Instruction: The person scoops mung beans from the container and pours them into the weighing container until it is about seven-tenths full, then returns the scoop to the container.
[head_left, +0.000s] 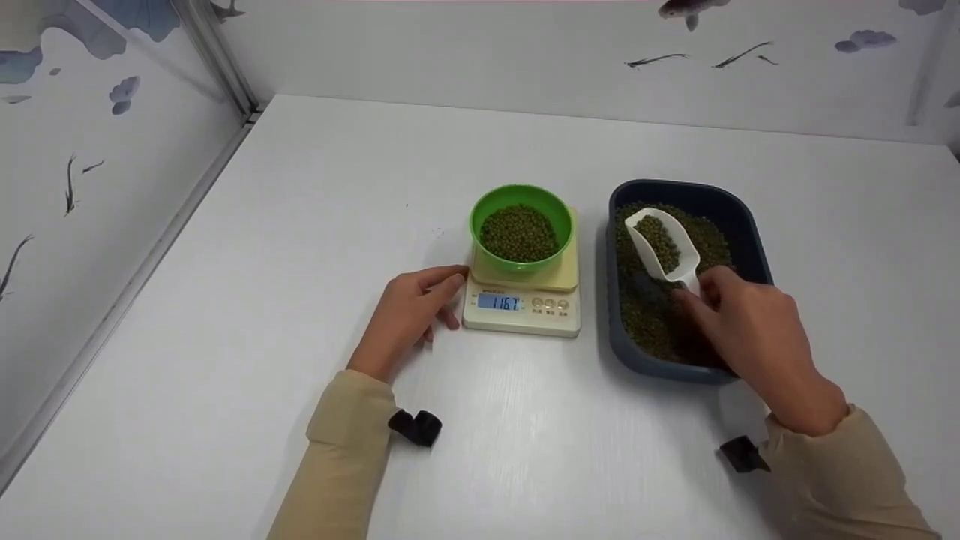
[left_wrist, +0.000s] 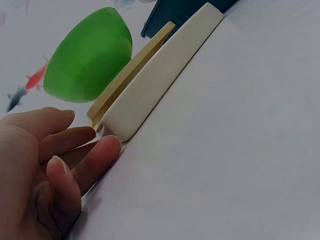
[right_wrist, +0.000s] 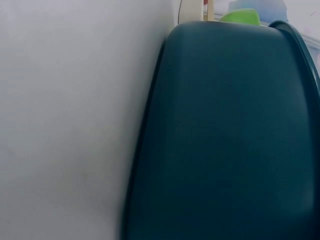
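My right hand [head_left: 757,334] grips the handle of a white scoop [head_left: 685,262], its bowl heaped with small green beans [head_left: 657,241]. The scoop is tilted over a dark blue tub [head_left: 742,217] of the same beans. To the left, a kitchen scale [head_left: 521,321] carries a green bowl [head_left: 560,217] partly filled with beans, and its lit display reads about 116.7. Beside the scale's left edge is my left hand [head_left: 409,311], fingers loosely bent. In the left wrist view its fingertips are right at the corner of the scale. The tub's outer wall hides my right hand in the right wrist view.
Scale and tub stand side by side on a white table [head_left: 300,225], with a narrow gap between them. White panels [head_left: 465,52] with painted fish and leaves rise behind the table and on its left. Black pieces [head_left: 416,427] stick out at both sleeves.
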